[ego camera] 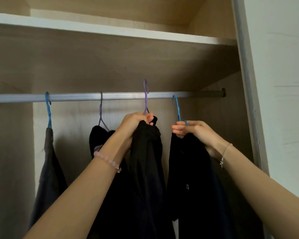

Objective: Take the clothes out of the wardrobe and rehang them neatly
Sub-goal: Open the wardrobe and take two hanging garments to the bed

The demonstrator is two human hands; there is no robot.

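Observation:
A silver rail (pixel 76 97) crosses the wardrobe. My left hand (pixel 134 124) grips the neck of a purple hanger (pixel 145 97) and the black garment (pixel 147 161) on it; the hook stands raised above the rail. My right hand (pixel 193 131) grips the base of a blue hanger (pixel 177 107), whose hook sits on the rail, with a black garment (pixel 193 178) below. Further left, a second purple hanger (pixel 101 109) carries a black garment (pixel 97 137). A blue hanger (pixel 48 109) at far left carries a dark grey garment (pixel 48 169).
A white-edged shelf (pixel 110 31) runs above the rail. The wardrobe's right side panel (pixel 248 100) and a white wall (pixel 286 83) stand to the right. The wooden back panel (pixel 76 75) lies behind the clothes.

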